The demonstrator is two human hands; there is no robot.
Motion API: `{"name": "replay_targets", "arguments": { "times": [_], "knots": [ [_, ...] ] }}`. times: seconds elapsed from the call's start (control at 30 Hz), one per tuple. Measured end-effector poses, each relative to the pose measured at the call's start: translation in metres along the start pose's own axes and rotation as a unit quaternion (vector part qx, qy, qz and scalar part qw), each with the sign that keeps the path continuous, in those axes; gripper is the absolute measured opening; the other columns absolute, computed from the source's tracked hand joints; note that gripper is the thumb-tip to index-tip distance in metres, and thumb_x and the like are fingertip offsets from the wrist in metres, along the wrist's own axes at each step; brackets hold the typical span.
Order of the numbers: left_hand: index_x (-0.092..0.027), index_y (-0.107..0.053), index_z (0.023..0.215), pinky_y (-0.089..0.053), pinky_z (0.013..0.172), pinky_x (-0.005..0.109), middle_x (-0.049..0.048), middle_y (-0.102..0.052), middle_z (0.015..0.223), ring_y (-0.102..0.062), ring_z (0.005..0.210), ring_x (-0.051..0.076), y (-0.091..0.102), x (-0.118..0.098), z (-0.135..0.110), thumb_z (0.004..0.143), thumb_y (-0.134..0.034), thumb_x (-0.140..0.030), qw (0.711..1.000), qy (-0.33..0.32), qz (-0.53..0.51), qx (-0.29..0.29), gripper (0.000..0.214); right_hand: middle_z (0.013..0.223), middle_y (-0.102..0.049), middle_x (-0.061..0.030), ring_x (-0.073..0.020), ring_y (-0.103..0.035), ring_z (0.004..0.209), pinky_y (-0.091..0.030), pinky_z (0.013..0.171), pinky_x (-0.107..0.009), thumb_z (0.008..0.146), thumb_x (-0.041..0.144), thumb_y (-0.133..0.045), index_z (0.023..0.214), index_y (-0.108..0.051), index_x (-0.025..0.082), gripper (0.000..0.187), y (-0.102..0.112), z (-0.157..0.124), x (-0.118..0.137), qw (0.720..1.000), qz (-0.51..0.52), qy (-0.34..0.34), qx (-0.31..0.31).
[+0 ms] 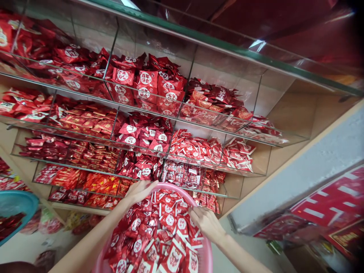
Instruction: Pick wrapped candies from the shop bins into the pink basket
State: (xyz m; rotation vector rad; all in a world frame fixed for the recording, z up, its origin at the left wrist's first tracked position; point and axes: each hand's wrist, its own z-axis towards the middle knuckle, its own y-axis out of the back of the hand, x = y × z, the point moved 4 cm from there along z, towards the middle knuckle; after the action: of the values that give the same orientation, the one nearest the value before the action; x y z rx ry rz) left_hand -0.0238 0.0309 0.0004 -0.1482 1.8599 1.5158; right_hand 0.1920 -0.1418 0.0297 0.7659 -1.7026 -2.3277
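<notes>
A pink plastic basin (pixel 211 254) full of small red-and-white wrapped packets (pixel 170 220) is in front of me at the bottom middle. My left hand (pixel 140 191) lies over its far left rim, fingers reaching along the edge and gripping it. At the right rim, my right hand (pixel 207 223) has its fingers curled over the packets inside. Whatever those fingertips hold, if anything, is hidden. Beyond the basin rises a tiered rack (pixel 260 161) with clear dividers. Its compartments hold red packets, including square ones with round white labels (pixel 147 79).
A blue basin (pixel 28 199) with red packets stands at the left edge. Bagged goods (pixel 50 222) lie on the floor beneath the rack. A glass shelf edge (pixel 227 53) crosses overhead. To the right are a grey wall (pixel 307 151) and red printed packaging (pixel 332 197).
</notes>
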Motion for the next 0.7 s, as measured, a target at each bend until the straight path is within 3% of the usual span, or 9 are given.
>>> {"name": "replay_targets", "arguments": {
  "times": [0.2, 0.33, 0.5, 0.6, 0.7],
  "knots": [
    [-0.022, -0.062, 0.073, -0.039, 0.062, 0.027, 0.0038, -0.063, 0.067, -0.060, 0.072, 0.023, 0.003, -0.005, -0.001, 0.077, -0.022, -0.070, 1.000, 0.000, 0.004, 0.001, 0.063, 0.074, -0.058, -0.0006, -0.0149, -0.054, 0.066, -0.032, 0.059, -0.027, 0.083, 0.011, -0.048, 0.081, -0.050, 0.017, 0.007, -0.008, 0.000, 0.001, 1.000, -0.010, -0.018, 0.023],
    [-0.022, -0.062, 0.072, -0.039, 0.064, 0.029, 0.0044, -0.064, 0.069, -0.060, 0.073, 0.024, 0.005, -0.008, -0.002, 0.076, -0.020, -0.071, 1.000, 0.006, 0.007, 0.008, 0.065, 0.072, -0.057, -0.0011, -0.0143, -0.055, 0.064, -0.032, 0.058, -0.027, 0.085, 0.013, -0.047, 0.086, -0.051, 0.017, 0.006, -0.013, -0.003, 0.004, 0.999, -0.024, -0.020, 0.009],
    [-0.022, -0.063, 0.075, -0.039, 0.066, 0.030, 0.0047, -0.065, 0.072, -0.060, 0.075, 0.024, 0.006, -0.009, -0.002, 0.076, -0.020, -0.071, 1.000, 0.002, 0.001, 0.013, 0.065, 0.067, -0.057, -0.0004, -0.0137, -0.055, 0.060, -0.032, 0.056, -0.026, 0.088, 0.023, -0.045, 0.076, -0.052, 0.018, 0.015, -0.016, -0.002, 0.008, 0.999, -0.001, -0.041, -0.008],
    [-0.022, -0.061, 0.072, -0.040, 0.066, 0.030, 0.0038, -0.064, 0.069, -0.060, 0.072, 0.023, 0.005, -0.006, -0.001, 0.075, -0.020, -0.071, 1.000, 0.007, 0.000, 0.010, 0.064, 0.068, -0.060, -0.0014, -0.0140, -0.058, 0.062, -0.036, 0.058, -0.025, 0.089, 0.026, -0.041, 0.081, -0.057, 0.018, 0.020, -0.010, -0.002, 0.006, 0.995, 0.036, -0.091, -0.028],
    [-0.022, -0.060, 0.071, -0.040, 0.066, 0.029, 0.0037, -0.064, 0.068, -0.060, 0.071, 0.023, 0.005, -0.001, -0.001, 0.075, -0.021, -0.072, 1.000, 0.011, -0.006, 0.004, 0.064, 0.082, -0.065, -0.0037, -0.0137, -0.062, 0.068, -0.041, 0.061, -0.023, 0.091, 0.030, -0.037, 0.092, -0.059, 0.019, 0.025, -0.007, -0.017, 0.002, 0.968, 0.136, -0.206, -0.054]
  ]
}}
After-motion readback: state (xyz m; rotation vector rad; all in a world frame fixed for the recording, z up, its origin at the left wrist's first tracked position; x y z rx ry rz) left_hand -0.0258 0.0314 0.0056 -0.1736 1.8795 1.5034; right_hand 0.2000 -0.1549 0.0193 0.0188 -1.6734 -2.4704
